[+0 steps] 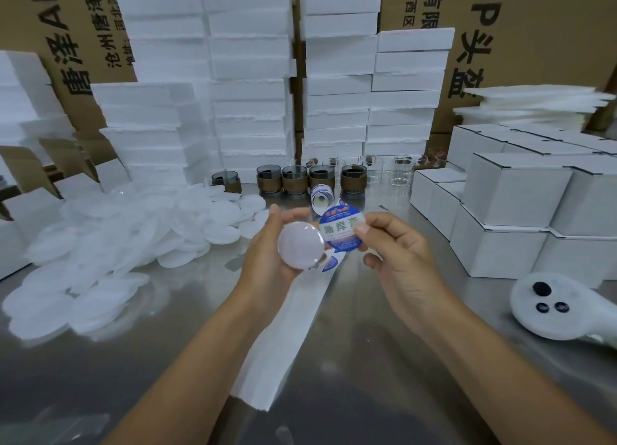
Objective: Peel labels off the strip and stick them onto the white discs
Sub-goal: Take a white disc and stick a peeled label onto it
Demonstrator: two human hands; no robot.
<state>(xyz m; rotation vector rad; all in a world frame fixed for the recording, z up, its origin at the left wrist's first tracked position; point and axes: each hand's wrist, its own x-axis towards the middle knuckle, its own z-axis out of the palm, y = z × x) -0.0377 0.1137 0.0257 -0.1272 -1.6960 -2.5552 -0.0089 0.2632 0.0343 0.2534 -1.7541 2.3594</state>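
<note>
The left hand [267,254] holds a round white plastic disc [301,245] in its fingers, above the shiny metal worktop [384,327]. The flat face of the disc looks up to the camera. The right hand [397,254] pinches a round blue and white label [340,232] between thumb and first finger, at the right edge of the label. The label is just beside the disc, and its left edge seems to touch or go a little behind the rim of the disc; I cannot tell which. Under both hands a long white backing strip [283,337] lies on the worktop and runs toward the near edge. Behind the hands, the far end of the strip is a small roll of the same labels [321,196].

At the left, a big heap of loose white discs [117,244] covers the worktop. Behind it stand tall stacks of white foam blocks [250,87]. A row of dark glass jars with brown bands [309,177] stands near the roll. At the right are white cardboard boxes [514,194] and a white controller with black buttons [554,307]
</note>
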